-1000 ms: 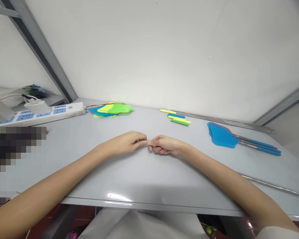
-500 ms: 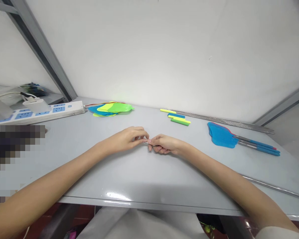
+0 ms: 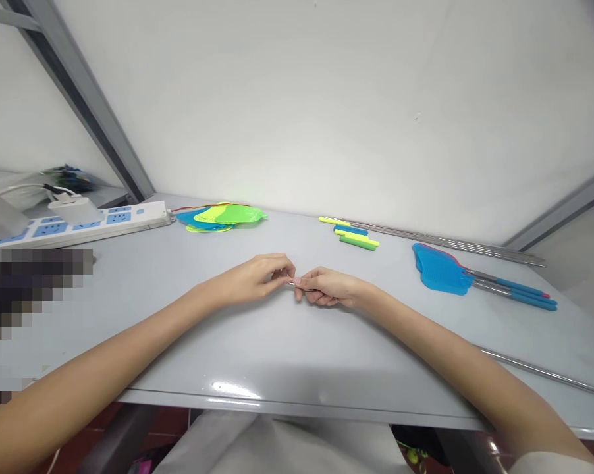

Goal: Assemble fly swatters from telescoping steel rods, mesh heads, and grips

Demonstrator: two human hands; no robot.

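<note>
The table (image 3: pixel 297 355) carries everything. On its right front lies one rod (image 3: pixel 548 374), half hidden by the forearm, and on its right back, a bundle of rods (image 3: pixel 450 239). The strip (image 3: pixel 129 230) is at its left, the blue swatters (image 3: pixel 442 270) at its right, coloured heads (image 3: pixel 238 214) at its left back. Over its middle, the left hand (image 3: pixel 250 280) and right hand (image 3: pixel 329 286) almost meet; behind them lie grips (image 3: pixel 357 243). The right grasps a thin metal piece (image 3: pixel 292 284); the left fingertips are at its end (pinching or not, I cannot tell).
</note>
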